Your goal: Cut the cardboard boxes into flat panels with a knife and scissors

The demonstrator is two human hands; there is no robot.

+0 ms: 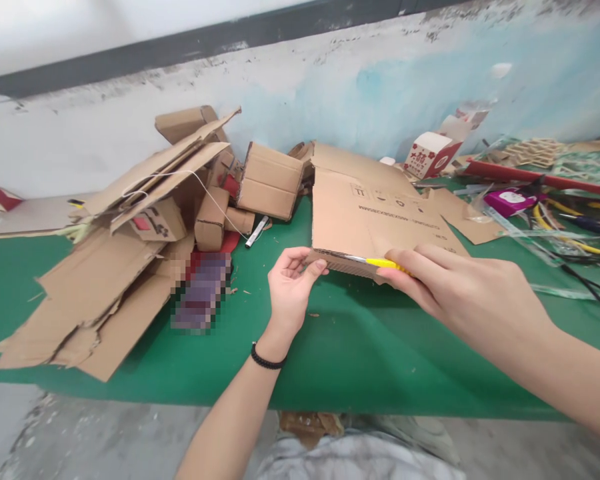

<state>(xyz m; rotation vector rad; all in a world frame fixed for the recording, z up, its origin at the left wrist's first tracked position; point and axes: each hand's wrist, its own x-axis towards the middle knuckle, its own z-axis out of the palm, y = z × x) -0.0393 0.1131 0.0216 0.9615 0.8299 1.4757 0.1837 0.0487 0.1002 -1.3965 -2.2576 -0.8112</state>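
A large printed sheet of cardboard [365,207] lies in front of me, its near edge raised off the green table [360,360]. My left hand [293,283] pinches the near left corner, thumb on the front and fingers behind. In my right hand [460,283] is a yellow utility knife [389,264], gripped between thumb and fingers. Its blade points left and lies along the cardboard's near edge, where a narrow strip hangs down below the fold. How deep the blade sits in the cardboard I cannot tell.
Flat cardboard pieces [95,293] are heaped at the left. Behind them stand a cardboard box [270,180] and cardboard rolls. A white marker [257,231] lies near a blurred-out rectangle [203,293]. At the right are a purple tape measure [511,199], cables and a red-and-white box [433,155].
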